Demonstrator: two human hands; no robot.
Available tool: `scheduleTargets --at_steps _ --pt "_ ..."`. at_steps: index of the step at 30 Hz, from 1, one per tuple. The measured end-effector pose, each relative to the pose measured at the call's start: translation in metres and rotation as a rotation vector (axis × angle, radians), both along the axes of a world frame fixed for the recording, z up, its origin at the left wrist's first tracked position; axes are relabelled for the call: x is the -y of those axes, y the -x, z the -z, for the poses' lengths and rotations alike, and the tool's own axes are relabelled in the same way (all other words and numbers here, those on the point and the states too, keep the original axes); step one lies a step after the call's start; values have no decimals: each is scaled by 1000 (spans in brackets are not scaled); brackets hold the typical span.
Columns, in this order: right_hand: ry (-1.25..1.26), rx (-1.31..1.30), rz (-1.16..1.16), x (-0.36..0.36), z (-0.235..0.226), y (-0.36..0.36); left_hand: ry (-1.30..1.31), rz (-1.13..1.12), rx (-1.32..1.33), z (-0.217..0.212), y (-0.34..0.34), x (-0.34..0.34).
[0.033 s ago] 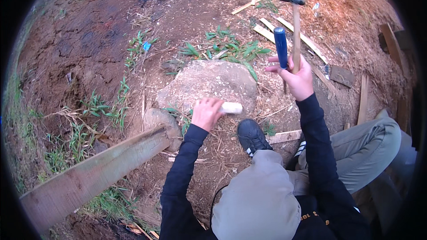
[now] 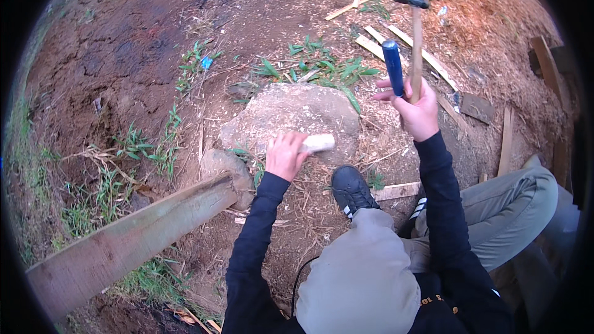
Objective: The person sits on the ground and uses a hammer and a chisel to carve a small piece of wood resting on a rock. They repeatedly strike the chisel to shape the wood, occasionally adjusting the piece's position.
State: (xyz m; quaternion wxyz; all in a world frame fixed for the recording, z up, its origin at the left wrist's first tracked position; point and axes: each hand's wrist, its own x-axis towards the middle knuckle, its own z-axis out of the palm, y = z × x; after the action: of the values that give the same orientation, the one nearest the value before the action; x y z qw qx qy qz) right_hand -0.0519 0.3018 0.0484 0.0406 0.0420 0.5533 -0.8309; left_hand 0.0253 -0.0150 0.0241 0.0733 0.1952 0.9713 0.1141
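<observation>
My left hand (image 2: pixel 286 156) is closed round a short, pale, rounded piece that looks like wood (image 2: pixel 318 143). Its right end sticks out past my fingers, over the near part of a large flat stone (image 2: pixel 294 108). Raised to the right, my right hand (image 2: pixel 419 111) grips two tools together. One is a hammer (image 2: pixel 416 43) with a dark metal head and a wooden handle, held head away from me. The other is a blue-handled tool (image 2: pixel 391 65), handle upward; its working end is mostly hidden by my hand.
A thick wooden plank (image 2: pixel 133 235) runs in from the lower left to a smaller stone (image 2: pixel 226 164). Wood strips (image 2: pixel 427 55) and shavings lie beyond my right hand. Another person's grey-trousered leg (image 2: pixel 513 210) is at right. Below sits a grey cap (image 2: pixel 359 272) and a black shoe (image 2: pixel 351 188).
The pale piece in my left hand has tipped slightly, its right end a little higher. My right hand keeps its grip on both tools, nearly unmoved.
</observation>
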Motion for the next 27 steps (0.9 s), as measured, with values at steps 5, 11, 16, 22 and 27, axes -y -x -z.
scheduleTargets --at_steps 5,11,16,22,27 --pt "-4 26 -28 3 -9 0 -267 -654 107 33 -25 -20" --pt "-8 3 -88 10 -4 -6 -399 -732 198 59 -45 -59" --pt "-23 0 -153 17 -6 -10 -507 -720 293 48 -33 -51" --pt "115 130 -212 36 -11 -17 -511 -486 297 51 -22 -40" --pt "36 112 -218 49 0 -26 -745 -502 492 55 -11 -20"
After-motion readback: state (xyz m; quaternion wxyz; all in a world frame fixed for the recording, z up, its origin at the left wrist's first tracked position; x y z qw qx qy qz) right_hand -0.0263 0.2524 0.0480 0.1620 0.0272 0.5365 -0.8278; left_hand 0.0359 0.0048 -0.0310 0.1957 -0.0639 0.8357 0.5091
